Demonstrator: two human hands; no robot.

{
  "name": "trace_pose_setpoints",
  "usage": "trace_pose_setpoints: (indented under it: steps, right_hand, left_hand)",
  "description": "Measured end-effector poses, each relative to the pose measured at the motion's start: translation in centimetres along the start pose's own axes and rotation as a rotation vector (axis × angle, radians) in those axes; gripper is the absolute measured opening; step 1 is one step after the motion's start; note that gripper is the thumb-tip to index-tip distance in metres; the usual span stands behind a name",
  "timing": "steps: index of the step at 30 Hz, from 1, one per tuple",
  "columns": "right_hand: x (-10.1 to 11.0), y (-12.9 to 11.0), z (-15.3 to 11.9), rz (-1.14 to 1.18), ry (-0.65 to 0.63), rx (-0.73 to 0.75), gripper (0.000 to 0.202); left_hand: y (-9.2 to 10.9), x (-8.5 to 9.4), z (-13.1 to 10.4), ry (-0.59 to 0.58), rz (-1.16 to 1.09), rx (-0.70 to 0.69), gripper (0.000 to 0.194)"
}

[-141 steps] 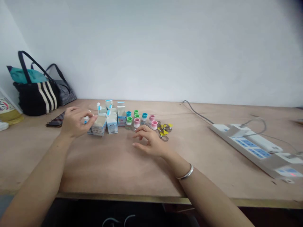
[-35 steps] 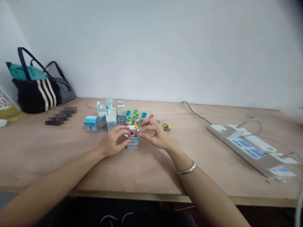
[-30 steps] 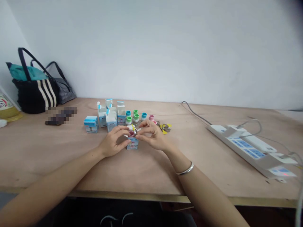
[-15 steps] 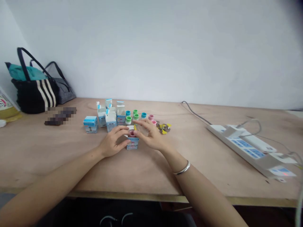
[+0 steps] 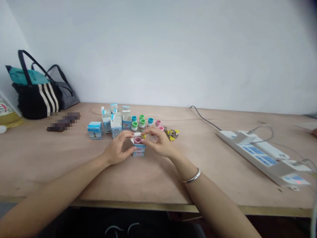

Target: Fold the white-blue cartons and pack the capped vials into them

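Observation:
A small blue-and-white carton (image 5: pixel 139 151) stands upright with its top flaps up. Inside it shows the pink rim (image 5: pixel 137 140) of a round container. My left hand (image 5: pixel 119 148) grips the carton's left side between thumb and fingers. Over its right top edge, my right hand (image 5: pixel 158 142) pinches a small yellow piece (image 5: pixel 144 136), most of it hidden by the fingers. Behind the hands stand several small pots with green (image 5: pixel 142 121), blue (image 5: pixel 150 121) and pink (image 5: pixel 158 123) rims. Metal rings with yellow tabs (image 5: pixel 172 134) lie just right of them.
Several opened cartons (image 5: pixel 116 125) stand behind my left hand, beside a closed carton (image 5: pixel 95 130). A power strip (image 5: pixel 257 155) with plugs and cables lies at right. Black bags (image 5: pixel 37 99), a dark blurred object (image 5: pixel 63 121) and a yellow-liquid bottle (image 5: pixel 8 114) are at left.
My right hand has lowered its fingers slightly and the yellow piece has shifted a little right. More of the pink rim shows in the carton. My left hand keeps its hold.

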State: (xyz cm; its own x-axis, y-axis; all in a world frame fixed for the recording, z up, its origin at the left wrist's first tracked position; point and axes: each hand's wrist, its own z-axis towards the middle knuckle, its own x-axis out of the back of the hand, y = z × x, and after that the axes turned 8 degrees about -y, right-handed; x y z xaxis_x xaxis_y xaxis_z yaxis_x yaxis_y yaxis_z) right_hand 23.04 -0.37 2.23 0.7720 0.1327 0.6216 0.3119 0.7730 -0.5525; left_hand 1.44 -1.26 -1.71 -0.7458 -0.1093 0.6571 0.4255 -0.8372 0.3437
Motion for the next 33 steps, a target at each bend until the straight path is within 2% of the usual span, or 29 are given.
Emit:
trace_pose_setpoints:
  steps: [3,7,13,17,20,23,26,28,31,33]
  right_hand:
    - [-0.2,-0.4,0.0,-0.049,-0.002,0.063,0.015]
    - [-0.5,-0.8,0.2,-0.136,0.063,0.122,0.011]
    - [0.3,-0.9,0.3,-0.225,0.010,-0.013,0.014]
    - [0.8,-1.8,0.6,-0.366,0.014,-0.022,0.017]
    - [0.5,-2.6,1.0,-0.431,-0.055,-0.039,0.018]
    - [-0.1,-3.1,1.2,-0.428,-0.135,-0.065,0.018]
    - [-0.7,-2.8,1.2,-0.337,-0.151,-0.058,0.017]
    - [-0.9,-2.3,1.2,-0.248,-0.109,-0.041,0.017]
    - [-0.8,-1.5,1.2,-0.069,0.041,-0.012,0.019]
    - [-0.3,-1.0,1.2,0.054,0.144,-0.045,0.019]
  left_hand:
    - [0.1,0.2,0.1,-0.036,0.040,-0.015,0.035]
    - [0.0,0.3,0.1,-0.032,0.041,-0.018,0.038]
    - [0.0,0.1,0.0,-0.036,0.022,-0.002,0.039]
    - [0.2,0.1,0.0,-0.040,0.019,0.025,0.042]
    - [0.1,0.1,0.0,-0.034,0.019,0.033,0.044]
    - [0.1,0.1,0.0,-0.035,0.024,0.035,0.045]
    - [0.2,0.1,0.1,-0.032,0.023,0.027,0.044]
    - [0.3,0.1,0.1,-0.029,0.015,0.017,0.044]
    - [0.3,0.2,0.1,-0.039,0.011,0.009,0.043]
    - [0.2,0.2,0.1,-0.051,0.010,0.010,0.041]
